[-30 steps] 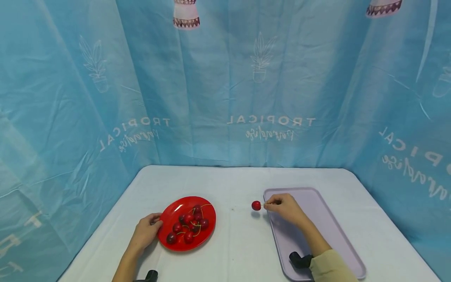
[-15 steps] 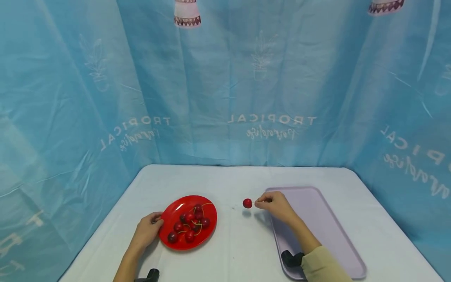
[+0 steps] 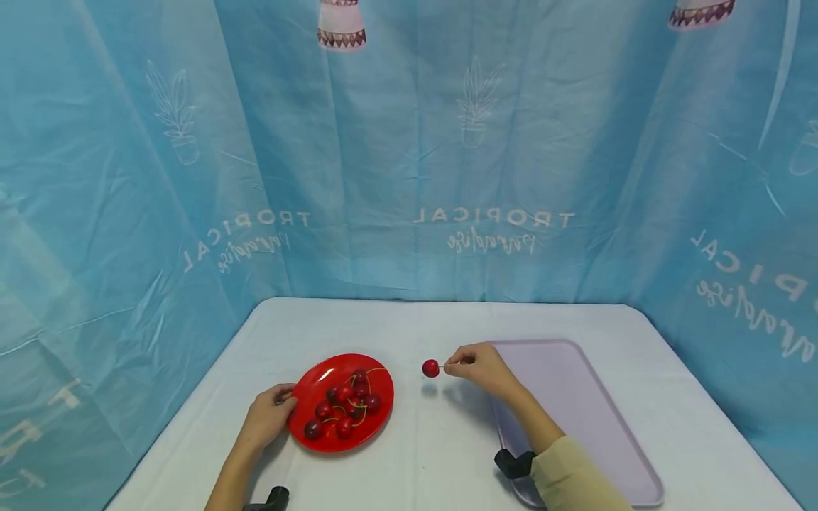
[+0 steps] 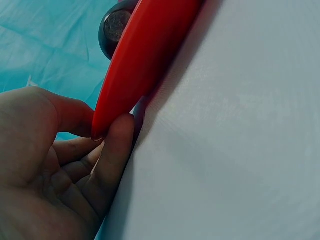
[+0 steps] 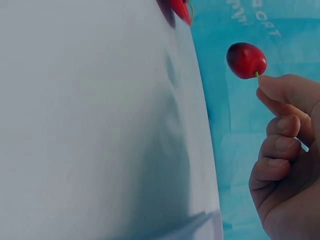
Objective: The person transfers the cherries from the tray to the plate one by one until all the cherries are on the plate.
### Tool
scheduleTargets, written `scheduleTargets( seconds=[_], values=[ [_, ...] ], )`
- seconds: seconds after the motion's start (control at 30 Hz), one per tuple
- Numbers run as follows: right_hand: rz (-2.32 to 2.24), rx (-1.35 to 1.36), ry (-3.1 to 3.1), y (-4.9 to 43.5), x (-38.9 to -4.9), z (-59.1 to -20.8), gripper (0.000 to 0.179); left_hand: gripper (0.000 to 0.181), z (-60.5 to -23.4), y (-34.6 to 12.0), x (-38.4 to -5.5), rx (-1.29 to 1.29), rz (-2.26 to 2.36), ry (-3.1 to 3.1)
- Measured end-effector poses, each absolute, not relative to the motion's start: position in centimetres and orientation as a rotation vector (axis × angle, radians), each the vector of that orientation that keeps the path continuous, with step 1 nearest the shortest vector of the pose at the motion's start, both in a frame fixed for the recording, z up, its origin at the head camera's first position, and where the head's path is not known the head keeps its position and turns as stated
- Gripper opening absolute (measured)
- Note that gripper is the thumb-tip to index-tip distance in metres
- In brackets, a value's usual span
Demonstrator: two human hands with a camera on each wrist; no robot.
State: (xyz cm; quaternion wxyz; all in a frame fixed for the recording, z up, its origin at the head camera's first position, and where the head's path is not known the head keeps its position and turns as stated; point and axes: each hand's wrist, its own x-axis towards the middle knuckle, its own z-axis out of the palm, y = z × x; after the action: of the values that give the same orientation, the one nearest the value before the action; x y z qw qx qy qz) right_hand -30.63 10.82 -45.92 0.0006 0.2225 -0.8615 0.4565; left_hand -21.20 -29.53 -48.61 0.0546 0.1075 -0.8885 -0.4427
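Observation:
My left hand [image 3: 267, 419] pinches the left rim of a red plate [image 3: 309, 394]; in the left wrist view the thumb and finger close on the plate's edge [image 4: 135, 65]. Several dark red cherries [image 3: 345, 393] with green stems lie heaped on the plate. My right hand [image 3: 484, 369] holds a single red cherry [image 3: 431, 368] by its stem, above the table between plate and tray. In the right wrist view this cherry [image 5: 246, 60] sticks out past the thumb and forefinger, and the other fingers [image 5: 285, 144] are curled in.
A pale purple tray [image 3: 575, 397] lies on the right of the white table [image 3: 422, 454], partly under my right forearm. Blue printed curtains [image 3: 409, 156] stand along the back and both sides. Black wrist mounts [image 3: 514, 463] sit on my forearms.
My right hand has moved left with the cherry, from the tray's left edge toward the plate. The left hand stays at the plate's rim.

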Motion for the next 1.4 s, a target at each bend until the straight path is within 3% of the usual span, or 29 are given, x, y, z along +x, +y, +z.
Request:
scheduleTargets(
  seconds=[0.97,1.4],
  values=[
    [1.477,0.793,-2.713,3.0,-29.6,-46.6,0.007,0.039,-48.2,-29.5,-20.9,0.305,-1.307,-2.728],
    [1.387,0.748,-2.803,2.2,-29.3,-47.7,0.014,0.039,-48.2,-29.2,-21.2,0.266,-1.326,-2.716]
  ],
)
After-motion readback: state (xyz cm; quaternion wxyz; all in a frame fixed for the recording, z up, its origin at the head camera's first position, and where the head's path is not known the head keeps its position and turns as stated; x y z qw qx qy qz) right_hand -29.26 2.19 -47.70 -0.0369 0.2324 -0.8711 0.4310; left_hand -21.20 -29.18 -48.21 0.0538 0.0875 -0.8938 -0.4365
